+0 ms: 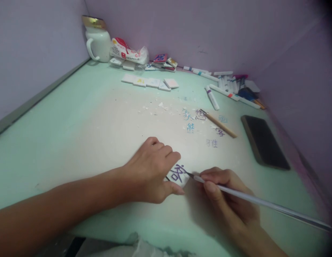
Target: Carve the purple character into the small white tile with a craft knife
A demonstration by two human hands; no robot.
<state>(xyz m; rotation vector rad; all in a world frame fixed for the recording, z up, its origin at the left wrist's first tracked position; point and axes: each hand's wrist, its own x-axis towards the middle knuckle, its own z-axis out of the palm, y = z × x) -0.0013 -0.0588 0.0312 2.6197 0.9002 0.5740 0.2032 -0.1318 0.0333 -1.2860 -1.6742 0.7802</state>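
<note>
A small white tile (179,175) bearing a purple character lies near the table's front edge. My left hand (155,171) is closed on its left side, with the thumb along the near edge and the fingers at the far edge. Between the thumb and fingers of my right hand (230,196) is a long, thin silver-grey brush (251,198). Its dark tip meets the right part of the character, and its handle slants down to the right.
Beyond my hands are a wooden stick (222,125), white crumbs (162,105) and characters written on the tabletop. A phone (264,141) lies at the right. Along the back stand a white mug (98,44), a plastic packet (129,51), tiles (152,82) and markers (212,98).
</note>
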